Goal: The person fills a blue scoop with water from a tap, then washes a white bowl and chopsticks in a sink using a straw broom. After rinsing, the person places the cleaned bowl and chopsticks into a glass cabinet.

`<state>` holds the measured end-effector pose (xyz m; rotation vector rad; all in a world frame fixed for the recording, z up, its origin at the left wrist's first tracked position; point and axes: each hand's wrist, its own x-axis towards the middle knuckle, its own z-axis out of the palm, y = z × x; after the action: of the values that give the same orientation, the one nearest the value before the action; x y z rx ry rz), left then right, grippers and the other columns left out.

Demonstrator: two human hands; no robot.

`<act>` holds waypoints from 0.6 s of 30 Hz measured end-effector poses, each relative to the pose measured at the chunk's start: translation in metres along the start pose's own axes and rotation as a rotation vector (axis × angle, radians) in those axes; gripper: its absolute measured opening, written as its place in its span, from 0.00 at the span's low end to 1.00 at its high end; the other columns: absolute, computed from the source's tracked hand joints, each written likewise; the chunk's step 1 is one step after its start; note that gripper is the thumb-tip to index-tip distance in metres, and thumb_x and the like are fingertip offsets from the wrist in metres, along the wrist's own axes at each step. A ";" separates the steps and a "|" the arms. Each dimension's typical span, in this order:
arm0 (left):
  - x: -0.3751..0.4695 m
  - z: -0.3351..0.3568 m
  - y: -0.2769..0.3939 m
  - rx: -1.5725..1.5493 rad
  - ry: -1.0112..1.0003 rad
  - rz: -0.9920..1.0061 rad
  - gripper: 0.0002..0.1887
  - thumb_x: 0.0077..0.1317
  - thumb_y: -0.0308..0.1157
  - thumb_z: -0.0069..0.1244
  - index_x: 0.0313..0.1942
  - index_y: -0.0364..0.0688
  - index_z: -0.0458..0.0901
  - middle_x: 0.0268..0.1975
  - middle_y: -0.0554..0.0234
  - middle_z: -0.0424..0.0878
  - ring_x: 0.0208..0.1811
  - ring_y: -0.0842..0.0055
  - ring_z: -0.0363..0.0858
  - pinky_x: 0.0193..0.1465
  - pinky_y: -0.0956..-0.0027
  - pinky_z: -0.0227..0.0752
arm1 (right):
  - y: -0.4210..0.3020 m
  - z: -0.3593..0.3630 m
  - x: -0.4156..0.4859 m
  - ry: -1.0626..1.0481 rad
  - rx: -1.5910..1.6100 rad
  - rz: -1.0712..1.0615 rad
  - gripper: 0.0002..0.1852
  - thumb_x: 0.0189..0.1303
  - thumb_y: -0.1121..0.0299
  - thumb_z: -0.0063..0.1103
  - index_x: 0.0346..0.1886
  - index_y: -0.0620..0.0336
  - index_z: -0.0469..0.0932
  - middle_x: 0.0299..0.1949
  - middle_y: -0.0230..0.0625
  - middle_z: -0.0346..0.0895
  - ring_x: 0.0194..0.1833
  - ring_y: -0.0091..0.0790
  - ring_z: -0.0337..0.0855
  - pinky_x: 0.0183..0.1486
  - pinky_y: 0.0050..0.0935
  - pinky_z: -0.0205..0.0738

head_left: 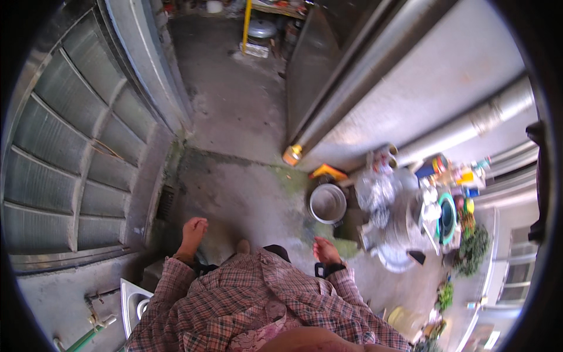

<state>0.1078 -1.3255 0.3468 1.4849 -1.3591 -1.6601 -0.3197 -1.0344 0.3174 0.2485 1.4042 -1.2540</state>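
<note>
My left hand (194,235) hangs in front of my checked shirt, its fingers loosely curled, with nothing visible in it. Whether its fingers are fully closed is hard to tell. On the other side, my right hand (326,251) is held low beside the shirt, fingers bent, and no object shows in it. A round metal pot (328,203) stands on the concrete floor (237,193), ahead of my right hand and apart from it. Near the wall's corner is a small orange-and-yellow container (292,155). An orange-and-yellow object (329,171) lies just beyond the pot.
A doorway with an open metal door (316,66) lies ahead, a yellow-legged shelf (246,31) beyond it. Gridded window panels (66,149) and a white sink (127,303) are on the left. Stacked metalware (398,224), a green basin (447,218) and potted plants (473,253) crowd the right.
</note>
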 end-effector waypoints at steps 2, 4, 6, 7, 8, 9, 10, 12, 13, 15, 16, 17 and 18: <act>0.053 0.008 0.022 -0.039 0.009 0.032 0.08 0.68 0.28 0.47 0.40 0.36 0.82 0.30 0.67 0.82 0.28 0.84 0.77 0.29 0.78 0.71 | -0.028 0.004 0.029 0.031 0.003 -0.019 0.13 0.68 0.63 0.55 0.51 0.58 0.75 0.29 0.31 0.77 0.26 0.26 0.78 0.23 0.27 0.75; 0.104 0.019 0.041 -0.098 0.013 0.048 0.08 0.68 0.27 0.46 0.40 0.36 0.82 0.30 0.67 0.82 0.28 0.84 0.77 0.29 0.77 0.71 | -0.061 0.011 0.066 0.043 -0.003 0.044 0.10 0.68 0.60 0.54 0.38 0.55 0.77 0.25 0.29 0.78 0.21 0.30 0.77 0.21 0.30 0.74; 0.155 0.023 0.065 0.042 0.038 0.089 0.08 0.67 0.26 0.45 0.40 0.36 0.82 0.30 0.68 0.82 0.28 0.83 0.77 0.30 0.77 0.71 | -0.106 0.029 0.117 -0.011 -0.044 0.060 0.12 0.68 0.58 0.53 0.32 0.54 0.76 0.22 0.29 0.77 0.19 0.30 0.76 0.20 0.29 0.72; 0.173 0.023 0.075 0.115 0.054 0.063 0.08 0.67 0.26 0.45 0.41 0.36 0.82 0.30 0.68 0.82 0.28 0.83 0.78 0.30 0.76 0.71 | -0.131 0.040 0.143 -0.031 -0.087 0.039 0.13 0.68 0.58 0.52 0.30 0.54 0.76 0.22 0.29 0.77 0.18 0.31 0.76 0.20 0.29 0.72; 0.180 0.025 0.083 0.102 0.073 0.072 0.08 0.67 0.26 0.45 0.41 0.36 0.82 0.30 0.68 0.82 0.28 0.82 0.78 0.30 0.76 0.71 | -0.152 0.047 0.154 -0.071 -0.133 0.025 0.14 0.68 0.57 0.52 0.28 0.54 0.75 0.21 0.29 0.76 0.18 0.31 0.75 0.20 0.29 0.72; 0.205 0.025 0.102 0.090 0.115 0.093 0.08 0.67 0.26 0.45 0.41 0.35 0.82 0.30 0.68 0.82 0.28 0.82 0.78 0.31 0.76 0.72 | -0.178 0.075 0.183 0.064 -0.068 0.065 0.12 0.68 0.59 0.52 0.29 0.53 0.75 0.20 0.28 0.75 0.18 0.29 0.75 0.20 0.29 0.71; 0.225 0.022 0.120 0.054 0.148 0.097 0.09 0.67 0.26 0.45 0.41 0.35 0.82 0.30 0.67 0.82 0.29 0.81 0.78 0.32 0.75 0.72 | -0.213 0.099 0.207 0.004 -0.129 0.062 0.11 0.68 0.60 0.52 0.30 0.52 0.76 0.21 0.27 0.74 0.19 0.27 0.75 0.21 0.28 0.70; 0.250 0.016 0.146 0.076 0.163 0.068 0.09 0.66 0.26 0.46 0.42 0.34 0.82 0.30 0.66 0.82 0.29 0.81 0.79 0.33 0.74 0.73 | -0.266 0.151 0.243 -0.106 -0.169 0.010 0.09 0.67 0.61 0.52 0.34 0.54 0.75 0.22 0.27 0.73 0.20 0.24 0.72 0.21 0.25 0.69; 0.269 0.016 0.159 0.061 0.166 0.058 0.09 0.66 0.25 0.46 0.42 0.33 0.81 0.30 0.65 0.82 0.29 0.80 0.79 0.34 0.74 0.73 | -0.295 0.183 0.262 -0.171 -0.111 -0.024 0.09 0.66 0.62 0.53 0.36 0.56 0.75 0.23 0.27 0.72 0.20 0.22 0.70 0.21 0.23 0.68; 0.297 0.010 0.175 0.190 0.234 0.092 0.09 0.66 0.26 0.46 0.41 0.33 0.81 0.30 0.63 0.83 0.29 0.80 0.79 0.34 0.74 0.74 | -0.347 0.245 0.295 -0.241 -0.232 -0.021 0.07 0.66 0.63 0.55 0.37 0.54 0.74 0.25 0.25 0.71 0.24 0.20 0.70 0.26 0.21 0.68; 0.313 0.007 0.180 0.232 0.262 0.101 0.09 0.66 0.26 0.46 0.41 0.32 0.81 0.30 0.63 0.83 0.29 0.80 0.80 0.35 0.74 0.74 | -0.372 0.278 0.314 -0.337 -0.240 -0.029 0.06 0.66 0.63 0.55 0.38 0.54 0.75 0.26 0.26 0.72 0.24 0.21 0.71 0.27 0.22 0.68; 0.328 0.003 0.185 0.221 0.280 0.085 0.09 0.66 0.26 0.46 0.41 0.33 0.82 0.30 0.62 0.83 0.29 0.79 0.80 0.35 0.74 0.74 | -0.395 0.311 0.331 -0.451 -0.211 -0.013 0.05 0.67 0.64 0.56 0.38 0.53 0.75 0.26 0.26 0.73 0.25 0.22 0.71 0.28 0.23 0.69; 0.344 -0.004 0.190 0.187 0.296 0.068 0.09 0.66 0.27 0.47 0.41 0.33 0.82 0.30 0.61 0.83 0.29 0.79 0.80 0.35 0.74 0.74 | -0.414 0.342 0.346 -0.372 -0.217 0.005 0.05 0.67 0.65 0.56 0.38 0.53 0.75 0.27 0.26 0.73 0.25 0.22 0.72 0.28 0.23 0.69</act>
<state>-0.0206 -1.6954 0.3781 1.6919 -1.4085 -1.2399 -0.5351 -1.6353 0.3391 -0.1253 1.2009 -1.0678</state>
